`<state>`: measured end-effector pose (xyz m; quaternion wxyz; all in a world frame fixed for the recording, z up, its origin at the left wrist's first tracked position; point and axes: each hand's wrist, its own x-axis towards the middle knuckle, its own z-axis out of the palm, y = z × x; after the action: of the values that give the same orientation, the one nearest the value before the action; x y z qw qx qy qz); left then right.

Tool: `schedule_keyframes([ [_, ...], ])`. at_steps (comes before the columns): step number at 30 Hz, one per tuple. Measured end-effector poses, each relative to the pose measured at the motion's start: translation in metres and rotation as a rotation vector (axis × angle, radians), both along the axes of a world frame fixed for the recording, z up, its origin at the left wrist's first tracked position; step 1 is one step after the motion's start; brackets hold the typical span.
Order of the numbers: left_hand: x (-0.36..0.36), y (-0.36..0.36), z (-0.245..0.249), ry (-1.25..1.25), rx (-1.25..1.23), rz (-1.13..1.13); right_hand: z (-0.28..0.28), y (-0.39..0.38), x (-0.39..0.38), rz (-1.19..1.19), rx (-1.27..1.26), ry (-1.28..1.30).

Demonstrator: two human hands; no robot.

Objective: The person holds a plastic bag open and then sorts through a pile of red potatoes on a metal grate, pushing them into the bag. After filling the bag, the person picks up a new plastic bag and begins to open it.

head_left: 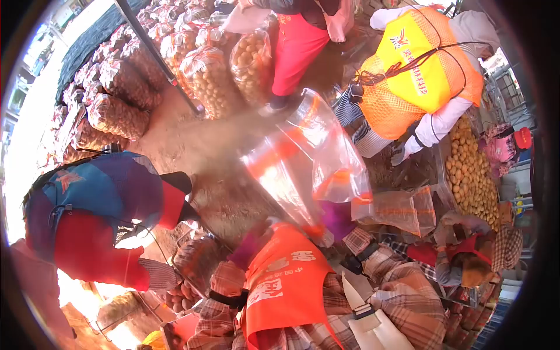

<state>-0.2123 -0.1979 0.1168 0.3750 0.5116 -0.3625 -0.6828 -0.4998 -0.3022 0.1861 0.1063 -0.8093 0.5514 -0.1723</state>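
Head view: the person wears an orange apron (280,286) over plaid sleeves, and both arms reach forward and up.

1. Right hand (337,220): purple-covered (apparently a glove), it sits at the lower end of the clear plastic bag (303,157) and is clenched on the film there.
2. Left hand (252,244): also purple-covered, it is raised just left of the bag's lower end. Whether it grips the bag or is released cannot be told, since the fingers are hidden.
3. Clear plastic bag: it has orange bands and is held up in the air in front of the person, above the dirt ground (216,146). It tilts away and to the right, and it looks limp and empty.

Surroundings:
- A second flat bag (402,210) lies just to the right of the right hand.
- A crate of potatoes (469,169) stands further right.
- Filled potato sacks (204,76) are stacked at the upper left.
- A person in an orange vest (420,70) bends over beyond the crate.
- A person in a red apron (297,46) stands at the top.
- A person in a blue and red jacket (99,216) stoops at the left, well apart from the bag.
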Motion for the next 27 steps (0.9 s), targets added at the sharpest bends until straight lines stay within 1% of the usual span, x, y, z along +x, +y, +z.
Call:
schedule_keyframes([
  [2,-0.020,-0.050,0.012,0.297,0.039,-0.125,0.005,-0.014,0.003,0.081,0.106,-0.063],
  [3,-0.037,-0.068,0.039,0.296,0.026,-0.132,-0.015,-0.009,0.002,0.077,0.092,-0.063],
  [4,-0.055,-0.081,0.082,0.323,0.173,-0.002,-0.056,0.000,0.003,0.105,0.213,-0.388],
  [5,-0.070,-0.091,0.106,0.351,0.329,0.128,-0.077,0.006,0.004,0.131,0.341,-0.711],
  [6,-0.084,-0.101,0.105,0.356,0.324,0.119,0.077,0.013,0.037,-0.046,0.603,-0.791],
  [7,-0.095,-0.114,0.097,0.236,0.353,-0.007,0.075,0.014,0.032,-0.052,0.591,-0.789],
  [8,-0.104,-0.126,0.085,0.112,0.376,-0.135,0.070,0.017,0.024,0.195,0.232,-0.385],
  [9,-0.111,-0.130,0.048,0.106,0.368,-0.151,0.067,0.023,0.018,0.412,-0.122,0.030],
  [10,-0.118,-0.129,-0.004,-0.028,0.112,-0.023,0.066,0.030,0.011,0.397,-0.130,0.029],
  [11,-0.119,-0.139,0.040,-0.154,-0.144,0.108,0.066,0.038,-0.001,0.432,-0.219,-0.048],
  [12,-0.115,-0.145,0.084,-0.108,0.270,0.109,0.066,0.044,-0.012,0.465,-0.300,-0.125],
  [13,-0.113,-0.155,0.086,0.177,-0.191,0.181,0.065,0.048,-0.021,0.481,-0.306,-0.164],
  [15,-0.124,-0.147,0.098,0.119,0.096,0.050,0.054,0.047,-0.037,0.488,-0.215,-0.214],
  [16,-0.131,-0.146,0.093,0.114,0.095,0.035,0.044,0.044,-0.046,0.457,-0.133,-0.260],
  [17,-0.137,-0.141,0.088,0.012,-0.124,-0.016,0.034,0.039,-0.056,0.368,-0.015,-0.344],
  [18,-0.143,-0.139,0.080,-0.087,-0.352,-0.062,0.022,0.031,-0.068,0.231,0.111,-0.445],
  [19,-0.147,-0.137,0.081,-0.093,-0.352,-0.067,0.007,0.019,-0.077,0.032,0.251,-0.553],
  [20,-0.150,-0.131,0.084,0.057,-0.369,-0.029,-0.014,0.007,-0.089,-0.236,0.403,-0.685],
  [21,-0.151,-0.128,0.092,0.205,-0.386,0.003,-0.033,-0.010,-0.103,-0.421,0.485,-0.742],
  [22,-0.140,-0.136,0.178,0.534,-0.319,-0.071,-0.050,-0.026,-0.118,-0.555,0.565,-0.795],
  [23,-0.133,-0.134,0.191,0.524,-0.316,-0.083,-0.069,-0.041,-0.124,-0.638,0.638,-0.833],
  [25,-0.118,-0.129,0.200,0.270,-0.318,-0.020,-0.094,-0.061,-0.126,-0.713,0.757,-0.900],
  [26,-0.112,-0.126,0.198,0.276,-0.278,0.083,-0.104,-0.071,-0.123,-0.721,0.808,-0.921],
  [27,-0.096,-0.123,0.180,0.266,-0.277,0.086,-0.112,-0.080,-0.119,-0.726,0.852,-0.940],
])
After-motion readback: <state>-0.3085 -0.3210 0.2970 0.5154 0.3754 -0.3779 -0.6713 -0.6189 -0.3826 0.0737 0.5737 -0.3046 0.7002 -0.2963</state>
